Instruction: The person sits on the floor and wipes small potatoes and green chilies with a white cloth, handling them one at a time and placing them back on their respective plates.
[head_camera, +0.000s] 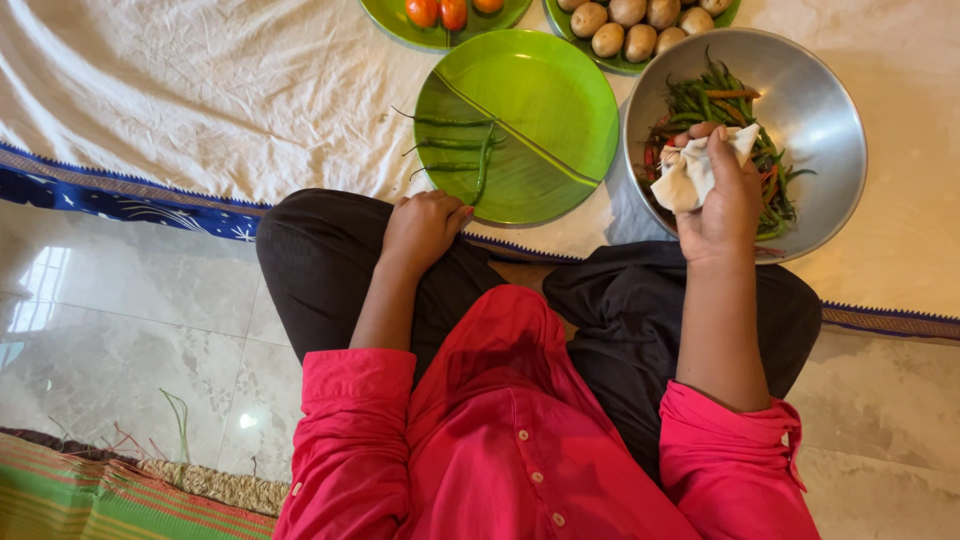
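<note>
plate (540, 90): bright green
chillies (455, 145): dark green
bowl (820, 110): shiny steel grey
cloth (695, 170): white
floor sheet (200, 90): cream, blue patterned border
shirt (500, 440): pinkish red
mat (90, 500): green, red stripes

White cloth (200, 90) on the marble floor (120, 310), bearing 3 green plates (540, 100) and 1 steel bowl (825, 110).
</note>
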